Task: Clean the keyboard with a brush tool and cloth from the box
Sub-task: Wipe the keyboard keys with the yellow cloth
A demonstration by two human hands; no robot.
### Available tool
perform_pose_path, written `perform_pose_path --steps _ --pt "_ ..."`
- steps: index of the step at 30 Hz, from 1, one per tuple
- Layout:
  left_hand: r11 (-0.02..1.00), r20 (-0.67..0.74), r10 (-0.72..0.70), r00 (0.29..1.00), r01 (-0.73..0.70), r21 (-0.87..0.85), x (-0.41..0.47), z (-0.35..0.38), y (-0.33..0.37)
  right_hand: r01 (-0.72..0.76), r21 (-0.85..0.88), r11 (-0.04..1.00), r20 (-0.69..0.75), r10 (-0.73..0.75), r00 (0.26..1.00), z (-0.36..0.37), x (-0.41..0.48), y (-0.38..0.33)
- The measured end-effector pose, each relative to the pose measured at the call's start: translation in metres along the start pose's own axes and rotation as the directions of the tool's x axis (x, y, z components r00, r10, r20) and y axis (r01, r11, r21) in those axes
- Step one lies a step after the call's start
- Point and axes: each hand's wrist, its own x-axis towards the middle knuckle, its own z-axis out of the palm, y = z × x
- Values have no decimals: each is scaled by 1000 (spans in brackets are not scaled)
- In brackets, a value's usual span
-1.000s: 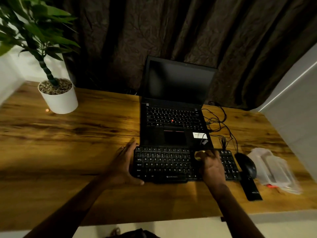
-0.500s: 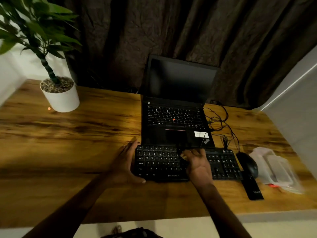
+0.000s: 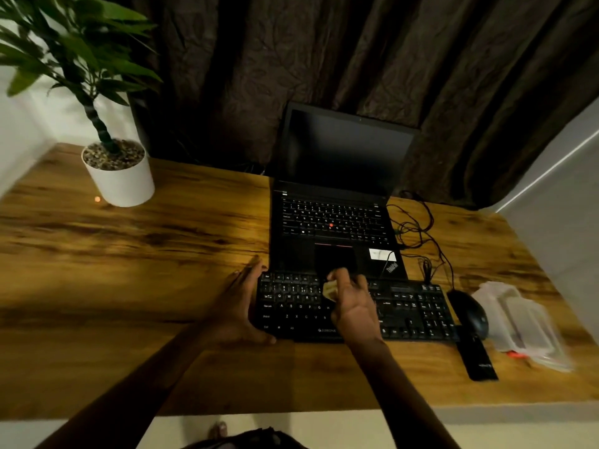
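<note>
A black external keyboard (image 3: 411,314) lies on the wooden desk in front of an open laptop. My left hand (image 3: 238,306) rests flat against the keyboard's left end, thumb along its front edge, fingers spread. My right hand (image 3: 355,303) is over the middle keys, closed on a small pale cloth (image 3: 330,289) pressed on the keys. A clear plastic box (image 3: 522,322) lies at the right of the desk. The brush tool cannot be made out.
A black laptop (image 3: 334,218) stands open behind the keyboard, cables (image 3: 418,234) to its right. A black mouse (image 3: 468,314) and a flat black object (image 3: 476,359) lie right of the keyboard. A potted plant (image 3: 120,176) stands at the back left. The desk's front edge (image 3: 291,411) is near me.
My right hand has slid left along the keyboard, from near the number pad to the middle keys, with the cloth under it. The left hand has stayed at the left end.
</note>
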Motion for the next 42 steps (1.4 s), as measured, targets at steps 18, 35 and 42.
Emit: perform_pose_path --steps 18,35,42 --pt "999 2 32 999 -32 -9 1 -1 1 88 -8 996 54 -87 995 -1 13 -7" --pt "999 3 35 999 -35 -34 0 -1 4 211 63 975 39 -214 976 17 28 4" --pt "999 12 5 1000 -5 -48 0 -3 7 335 150 930 73 -348 935 30 34 -31"
